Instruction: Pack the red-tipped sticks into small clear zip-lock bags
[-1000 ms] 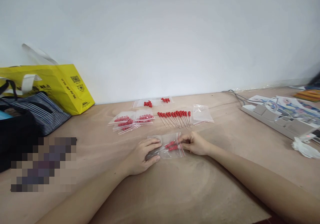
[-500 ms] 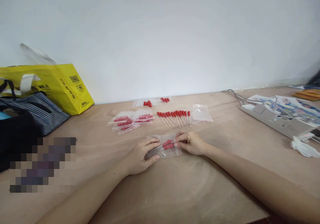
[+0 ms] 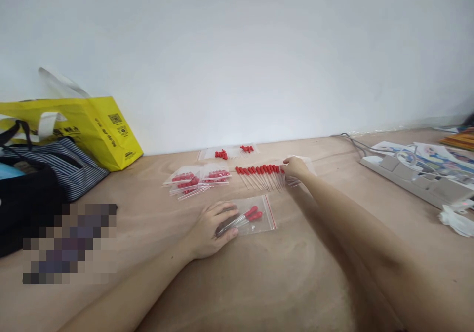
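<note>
Head view: I have the left hand [image 3: 215, 228] holding the left end of a clear bag [image 3: 243, 205] flat on the desk [image 3: 277, 282], fingers and thumb curved over it, with two red-capped droppers [image 3: 255, 217] inside. My right hand [image 3: 295, 168] is at the right end of the dropper row [image 3: 259, 170]; I cannot tell whether its grip is closed on the last one.

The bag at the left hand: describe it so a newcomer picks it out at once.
On the wooden table, find the left hand. The clear bag it touches shows two red bulbs; unlike the bags farther back, it lies nearest the viewer.
</note>
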Tool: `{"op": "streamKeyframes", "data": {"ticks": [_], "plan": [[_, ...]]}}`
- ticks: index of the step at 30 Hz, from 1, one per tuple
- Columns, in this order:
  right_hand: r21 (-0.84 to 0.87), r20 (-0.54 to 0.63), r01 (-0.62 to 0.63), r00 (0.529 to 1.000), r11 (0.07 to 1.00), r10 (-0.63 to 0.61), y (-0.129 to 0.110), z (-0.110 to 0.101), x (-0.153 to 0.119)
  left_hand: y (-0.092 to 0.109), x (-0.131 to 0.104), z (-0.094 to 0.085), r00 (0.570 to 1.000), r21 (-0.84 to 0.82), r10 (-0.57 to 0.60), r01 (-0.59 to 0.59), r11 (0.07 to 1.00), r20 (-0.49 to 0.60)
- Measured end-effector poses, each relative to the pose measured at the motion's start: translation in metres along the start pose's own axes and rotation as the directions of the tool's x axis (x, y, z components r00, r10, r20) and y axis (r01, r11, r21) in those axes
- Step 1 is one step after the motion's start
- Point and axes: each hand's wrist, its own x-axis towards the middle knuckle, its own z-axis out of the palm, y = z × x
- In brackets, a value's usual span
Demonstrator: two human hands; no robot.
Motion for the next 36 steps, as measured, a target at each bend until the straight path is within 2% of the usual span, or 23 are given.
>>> {"op": "streamKeyframes", "data": {"ticks": [4,7,11,15,17,19,20,22,27,32,36], "plan": [[0.011,0.045,-0.071,0.996,0.997,0.071,-0.001,0.011,0.007,-0.001,-0.001,0.002,1.0,-0.044,0.012,-0.011,0.999,0.016],[0.055,0.064,-0.137,0.989,0.989,0.133,-0.003,0.012,0.008,0.0,-0.002,0.002,0.999,-0.057,-0.006,0.009,0.998,0.046],[0.186,0.097,-0.213,0.975,0.959,0.198,-0.006,-0.004,0.008,0.0,-0.002,0.002,0.997,-0.048,-0.019,0.022,0.999,0.069],[0.37,0.104,-0.189,0.981,0.909,0.161,-0.004,-0.025,-0.01,0.0,-0.001,0.004,0.997,-0.03,-0.028,0.03,0.999,0.066],[0.526,0.065,-0.149,0.989,0.837,0.135,-0.001,-0.027,-0.028,0.0,0.0,0.004,0.997,-0.014,-0.042,0.043,0.999,0.06],[0.724,0.023,-0.093,0.994,0.683,0.111,0.001,-0.023,-0.05,0.001,0.002,0.004,0.997,0.0,-0.058,0.058,0.998,0.057],[0.79,0.008,-0.072,0.994,0.609,0.108,0.001,-0.019,-0.061,0.002,0.002,0.004,0.996,0.005,-0.065,0.064,0.998,0.058],[0.85,0.026,-0.076,0.994,0.522,0.102,0.001,-0.01,-0.079,0.003,0.003,0.004,0.995,0.009,-0.072,0.071,0.997,0.067],[0.892,0.094,-0.139,0.988,0.43,0.125,-0.004,0.003,-0.1,0.003,0.002,0.003,0.993,0.02,-0.08,0.078,0.997,0.082],[0.902,0.174,-0.198,0.98,0.383,0.096,-0.011,0.006,-0.113,0.003,0.002,0.003,0.993,0.028,-0.081,0.078,0.997,0.089],[0.913,0.156,-0.182,0.983,0.365,0.101,-0.012,0.005,-0.116,0.003,0.002,0.004,0.992,0.051,-0.081,0.077,0.996,0.093]]}}
